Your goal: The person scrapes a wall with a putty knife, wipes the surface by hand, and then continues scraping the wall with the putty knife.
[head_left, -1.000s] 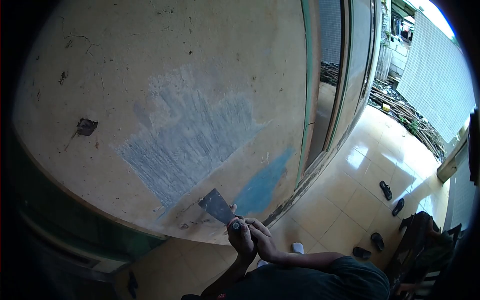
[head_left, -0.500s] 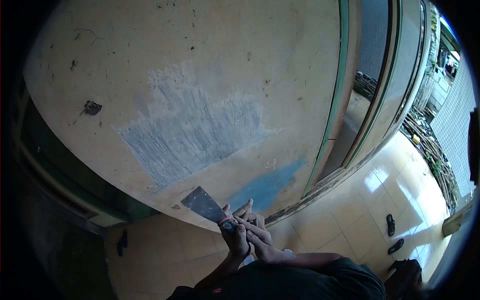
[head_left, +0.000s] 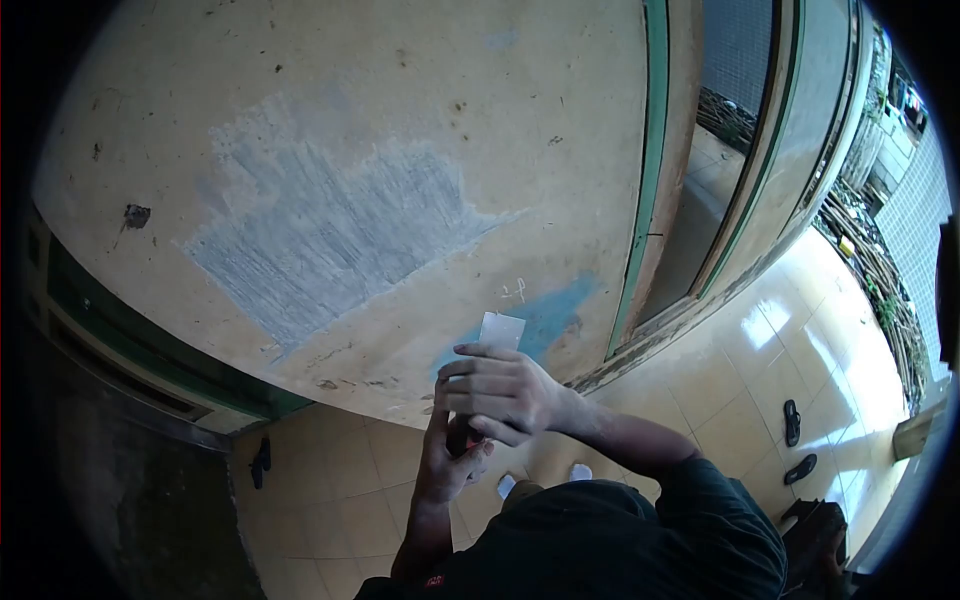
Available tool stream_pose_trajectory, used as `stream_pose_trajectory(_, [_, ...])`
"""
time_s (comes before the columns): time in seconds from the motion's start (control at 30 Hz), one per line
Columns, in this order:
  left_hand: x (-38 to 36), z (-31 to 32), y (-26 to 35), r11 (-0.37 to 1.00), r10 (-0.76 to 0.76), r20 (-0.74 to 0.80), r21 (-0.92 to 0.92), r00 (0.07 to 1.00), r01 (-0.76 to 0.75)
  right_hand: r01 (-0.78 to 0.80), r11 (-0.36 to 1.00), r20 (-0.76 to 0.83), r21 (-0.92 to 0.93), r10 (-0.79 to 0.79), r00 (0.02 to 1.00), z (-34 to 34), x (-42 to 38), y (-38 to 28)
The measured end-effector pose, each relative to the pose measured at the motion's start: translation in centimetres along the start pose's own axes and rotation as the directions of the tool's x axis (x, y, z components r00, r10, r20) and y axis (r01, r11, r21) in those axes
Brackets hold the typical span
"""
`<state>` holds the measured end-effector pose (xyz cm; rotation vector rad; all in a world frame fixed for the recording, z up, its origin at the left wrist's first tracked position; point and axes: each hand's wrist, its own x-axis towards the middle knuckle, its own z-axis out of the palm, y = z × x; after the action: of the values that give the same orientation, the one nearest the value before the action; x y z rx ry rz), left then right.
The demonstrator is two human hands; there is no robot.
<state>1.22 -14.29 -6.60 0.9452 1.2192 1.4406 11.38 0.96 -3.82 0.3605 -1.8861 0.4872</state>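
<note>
My left hand [head_left: 446, 468] is closed round the dark handle of a putty knife, low in front of the wall. The knife's pale, light-catching blade [head_left: 503, 330] points up and stands out above my fingers. Across the lower part of the blade lies my right hand [head_left: 505, 395], back towards me, its fingers stretched to the left and the thumb apart below. It hides most of the knife and part of my left hand. Behind them, the cream wall [head_left: 560, 190] bears a rough grey scraped patch [head_left: 330, 235] and a blue painted patch [head_left: 560, 315].
A green-edged door frame [head_left: 652, 150] stands at the right of the wall. On the tiled floor [head_left: 715, 420] lie black sandals [head_left: 793, 423] at the right and another dark pair [head_left: 261, 462] at the left. A dark object [head_left: 815, 530] sits at the lower right.
The putty knife has swung from pointing up-left to pointing up. My right hand has risen from beside the handle to lie over the blade. The view has shifted slightly right.
</note>
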Motion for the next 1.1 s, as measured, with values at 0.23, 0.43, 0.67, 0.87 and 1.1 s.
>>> stream_pose_trajectory(0.23, [0.2,-3.3,0.2,0.949,0.236,0.384,-0.287,0.893,-0.127,-0.054,0.996,0.161,-0.073,0.065,0.985,0.4,1.8,1.9])
stream_pose_trajectory(0.43, [1.9,-4.7,1.9,0.781,0.175,0.490,-0.597,0.854,0.183,-0.019,0.960,0.196,-0.281,0.077,0.978,2.1,4.8,2.3])
stream_pose_trajectory(0.67, [5.0,-7.1,5.9,0.877,0.075,0.543,-0.435,0.837,0.203,-0.021,0.930,0.131,-0.367,0.074,0.989,1.5,7.3,4.7])
stream_pose_trajectory(0.87, [7.4,-3.4,6.4,0.924,0.220,0.374,-0.375,0.901,-0.071,0.022,0.967,-0.174,-0.252,-0.068,0.982,2.1,8.6,7.0])
stream_pose_trajectory(1.1, [9.5,-4.8,7.9,0.871,0.091,0.382,-0.479,0.920,0.112,-0.009,0.947,-0.421,-0.320,-0.134,0.897,1.9,8.4,8.5])
